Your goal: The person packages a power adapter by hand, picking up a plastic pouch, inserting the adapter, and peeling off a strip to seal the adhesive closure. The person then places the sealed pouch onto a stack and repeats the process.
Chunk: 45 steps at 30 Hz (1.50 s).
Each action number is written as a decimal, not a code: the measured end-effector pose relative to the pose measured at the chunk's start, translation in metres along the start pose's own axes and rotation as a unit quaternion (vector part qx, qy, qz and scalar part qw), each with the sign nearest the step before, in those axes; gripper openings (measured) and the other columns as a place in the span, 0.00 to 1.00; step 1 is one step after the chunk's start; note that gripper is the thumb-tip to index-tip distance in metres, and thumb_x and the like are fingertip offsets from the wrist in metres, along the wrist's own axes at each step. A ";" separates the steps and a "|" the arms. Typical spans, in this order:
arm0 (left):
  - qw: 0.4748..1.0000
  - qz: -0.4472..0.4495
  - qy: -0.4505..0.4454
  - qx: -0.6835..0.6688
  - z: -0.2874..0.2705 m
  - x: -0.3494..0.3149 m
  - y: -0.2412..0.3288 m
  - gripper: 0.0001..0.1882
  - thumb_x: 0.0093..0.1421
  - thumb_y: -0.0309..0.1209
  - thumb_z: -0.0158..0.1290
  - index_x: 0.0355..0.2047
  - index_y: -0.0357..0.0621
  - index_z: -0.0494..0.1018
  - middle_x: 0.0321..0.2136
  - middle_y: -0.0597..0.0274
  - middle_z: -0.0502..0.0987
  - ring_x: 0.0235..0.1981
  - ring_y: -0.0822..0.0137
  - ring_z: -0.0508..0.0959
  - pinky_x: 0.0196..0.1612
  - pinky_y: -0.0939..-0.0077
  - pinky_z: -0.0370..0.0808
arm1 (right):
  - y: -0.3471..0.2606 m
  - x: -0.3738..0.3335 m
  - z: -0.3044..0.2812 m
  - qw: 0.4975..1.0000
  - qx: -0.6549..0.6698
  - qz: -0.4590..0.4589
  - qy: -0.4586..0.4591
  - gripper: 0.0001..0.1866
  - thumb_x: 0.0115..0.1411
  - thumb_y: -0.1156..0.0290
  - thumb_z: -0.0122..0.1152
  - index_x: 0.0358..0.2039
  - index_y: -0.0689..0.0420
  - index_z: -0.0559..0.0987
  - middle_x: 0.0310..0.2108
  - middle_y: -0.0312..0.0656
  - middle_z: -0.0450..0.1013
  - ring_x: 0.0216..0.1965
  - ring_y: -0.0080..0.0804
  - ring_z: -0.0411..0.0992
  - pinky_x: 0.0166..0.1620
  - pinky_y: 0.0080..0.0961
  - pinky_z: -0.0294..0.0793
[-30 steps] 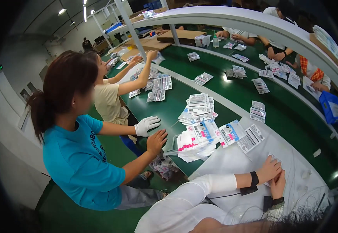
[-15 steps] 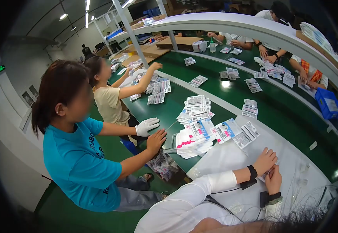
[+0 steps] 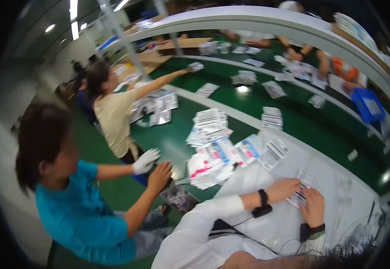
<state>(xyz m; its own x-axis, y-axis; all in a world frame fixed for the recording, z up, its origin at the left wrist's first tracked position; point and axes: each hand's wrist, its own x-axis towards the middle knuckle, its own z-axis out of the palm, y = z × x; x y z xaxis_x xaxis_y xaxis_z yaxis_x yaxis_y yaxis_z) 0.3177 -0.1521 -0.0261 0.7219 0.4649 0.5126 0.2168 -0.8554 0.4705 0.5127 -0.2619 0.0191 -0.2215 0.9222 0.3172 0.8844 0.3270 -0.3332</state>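
On the white tabletop at the lower right, a small flat printed packet [image 3: 305, 179] lies between my hands. My left hand [image 3: 283, 190] reaches in from the left, its fingers closed at the packet's left edge. Across the packet's right side is my right hand [image 3: 313, 207], thumb and fingers pressed on it. Both hands partly cover the packet, and motion blur hides its print. Farther left lie a fanned pile of white, pink and blue packets [image 3: 209, 165], a blue-and-white packet [image 3: 249, 149] and a packet with dark printing [image 3: 273, 154].
A person in a blue shirt [image 3: 76, 208] stands at left, a white glove [image 3: 146, 162] on one hand. Beyond, a person in cream [image 3: 114, 112] reaches over the green belt [image 3: 231, 101], where packets lie scattered. A white overhead shelf [image 3: 249, 21] crosses above; a blue bin [image 3: 368, 106] sits right.
The view has swung, shifting most of the scene left. My hands have spread apart, uncovering more of the packet. The person in cream has stretched an arm over the belt with a packet.
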 end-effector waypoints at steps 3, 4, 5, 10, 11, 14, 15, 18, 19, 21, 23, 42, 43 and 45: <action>0.999 0.049 -0.024 -0.001 -0.018 -0.027 -0.025 0.16 0.54 0.27 0.52 0.44 0.37 0.75 0.47 0.50 0.76 0.48 0.52 0.76 0.50 0.61 0.74 | 0.010 -0.005 0.006 0.994 0.013 0.006 -0.111 0.30 0.54 0.62 0.62 0.58 0.53 0.72 0.64 0.41 0.64 0.67 0.50 0.56 0.66 0.54 0.48; 0.996 0.009 -0.092 0.008 -0.022 -0.036 -0.032 0.20 0.54 0.25 0.53 0.49 0.40 0.75 0.53 0.54 0.75 0.55 0.57 0.74 0.54 0.62 0.73 | 0.005 0.001 0.001 0.993 0.017 0.006 -0.114 0.29 0.56 0.60 0.60 0.59 0.51 0.72 0.64 0.39 0.64 0.68 0.48 0.55 0.67 0.54 0.46; 0.993 0.005 -0.120 0.011 -0.033 -0.028 -0.024 0.20 0.55 0.27 0.54 0.50 0.42 0.74 0.54 0.57 0.74 0.56 0.57 0.73 0.55 0.62 0.71 | 0.003 0.002 -0.005 0.993 0.021 0.015 -0.118 0.28 0.59 0.58 0.58 0.60 0.50 0.72 0.64 0.37 0.64 0.69 0.46 0.54 0.67 0.55 0.45; 0.988 -0.001 -0.151 0.029 -0.055 -0.018 -0.010 0.21 0.59 0.30 0.53 0.54 0.49 0.73 0.56 0.64 0.73 0.61 0.61 0.68 0.59 0.63 0.64 | 0.012 -0.006 -0.001 0.995 -0.020 0.024 -0.090 0.23 0.62 0.58 0.56 0.57 0.45 0.75 0.62 0.30 0.67 0.69 0.38 0.54 0.68 0.50 0.48; 0.988 -0.004 -0.149 0.028 -0.054 -0.019 -0.012 0.21 0.59 0.30 0.53 0.54 0.50 0.73 0.56 0.64 0.73 0.62 0.61 0.67 0.60 0.62 0.63 | 0.015 -0.011 0.001 0.995 -0.023 0.033 -0.091 0.23 0.62 0.58 0.56 0.57 0.45 0.75 0.62 0.30 0.67 0.69 0.38 0.54 0.68 0.50 0.48; 0.990 -0.013 -0.137 0.008 -0.054 -0.019 -0.015 0.19 0.61 0.31 0.53 0.54 0.50 0.73 0.55 0.63 0.74 0.60 0.61 0.69 0.59 0.63 0.64 | 0.017 -0.015 0.004 0.996 -0.020 0.051 -0.064 0.22 0.60 0.56 0.58 0.55 0.43 0.77 0.59 0.30 0.70 0.66 0.38 0.58 0.67 0.48 0.51; 0.992 -0.021 -0.125 -0.009 -0.054 -0.019 -0.015 0.18 0.62 0.31 0.52 0.53 0.49 0.74 0.54 0.62 0.75 0.57 0.60 0.71 0.57 0.64 0.66 | 0.015 -0.013 0.004 0.997 -0.018 0.052 -0.062 0.22 0.60 0.56 0.58 0.55 0.43 0.77 0.59 0.30 0.70 0.66 0.38 0.58 0.67 0.48 0.51; 0.987 -0.111 -0.099 -0.062 -0.053 -0.007 -0.021 0.15 0.63 0.31 0.52 0.50 0.47 0.75 0.50 0.58 0.76 0.52 0.58 0.75 0.52 0.67 0.70 | 0.008 -0.005 0.001 0.999 -0.011 0.035 -0.013 0.20 0.59 0.53 0.59 0.51 0.45 0.80 0.52 0.31 0.74 0.58 0.37 0.65 0.64 0.44 0.56; 0.973 -0.192 -0.082 -0.100 -0.052 0.000 -0.025 0.14 0.64 0.31 0.52 0.49 0.45 0.75 0.48 0.56 0.77 0.48 0.57 0.77 0.49 0.68 0.72 | 0.007 -0.002 0.002 0.999 -0.012 0.037 -0.012 0.20 0.59 0.53 0.59 0.51 0.45 0.80 0.52 0.31 0.74 0.58 0.37 0.65 0.64 0.44 0.56; 0.952 -0.266 -0.066 -0.139 -0.046 0.008 -0.031 0.12 0.64 0.31 0.52 0.47 0.44 0.76 0.45 0.54 0.78 0.45 0.57 0.79 0.47 0.70 0.74 | 0.006 0.000 0.001 1.000 -0.023 0.018 0.004 0.22 0.57 0.52 0.61 0.50 0.46 0.80 0.48 0.34 0.74 0.53 0.38 0.67 0.60 0.43 0.59; 0.962 -0.216 -0.085 -0.141 -0.034 0.018 -0.046 0.10 0.64 0.31 0.53 0.43 0.41 0.76 0.39 0.54 0.78 0.38 0.60 0.79 0.41 0.73 0.75 | 0.005 0.000 0.000 0.999 -0.045 0.019 0.018 0.22 0.56 0.51 0.62 0.49 0.46 0.80 0.46 0.36 0.74 0.51 0.39 0.68 0.59 0.42 0.61; 0.994 -0.078 -0.051 0.061 -0.031 0.026 -0.013 0.05 0.60 0.27 0.52 0.36 0.42 0.74 0.31 0.56 0.78 0.32 0.54 0.79 0.34 0.62 0.74 | 0.022 -0.021 0.032 0.996 -0.009 -0.019 0.089 0.23 0.61 0.48 0.56 0.49 0.51 0.78 0.47 0.35 0.72 0.51 0.36 0.66 0.54 0.36 0.62; 0.995 0.021 -0.064 0.069 -0.034 0.024 -0.010 0.06 0.59 0.26 0.52 0.37 0.43 0.75 0.33 0.58 0.78 0.35 0.54 0.78 0.35 0.62 0.73 | 0.021 -0.019 0.033 0.996 -0.007 -0.017 0.087 0.23 0.62 0.48 0.56 0.49 0.51 0.78 0.47 0.35 0.72 0.51 0.36 0.66 0.54 0.36 0.61; 0.987 0.116 -0.073 0.080 -0.037 0.020 -0.013 0.08 0.57 0.25 0.53 0.38 0.45 0.76 0.36 0.59 0.78 0.38 0.54 0.78 0.37 0.61 0.73 | 0.021 -0.017 0.034 0.995 -0.006 -0.021 0.095 0.22 0.62 0.48 0.56 0.48 0.50 0.79 0.46 0.35 0.73 0.51 0.35 0.67 0.53 0.35 0.62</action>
<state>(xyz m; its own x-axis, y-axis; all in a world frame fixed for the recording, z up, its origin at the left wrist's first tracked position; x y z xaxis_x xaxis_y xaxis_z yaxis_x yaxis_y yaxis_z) 0.3045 -0.1228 0.0045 0.8490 0.2240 0.4786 0.1271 -0.9657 0.2264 0.5207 -0.2636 -0.0230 -0.1778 0.8516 0.4932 0.8810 0.3611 -0.3057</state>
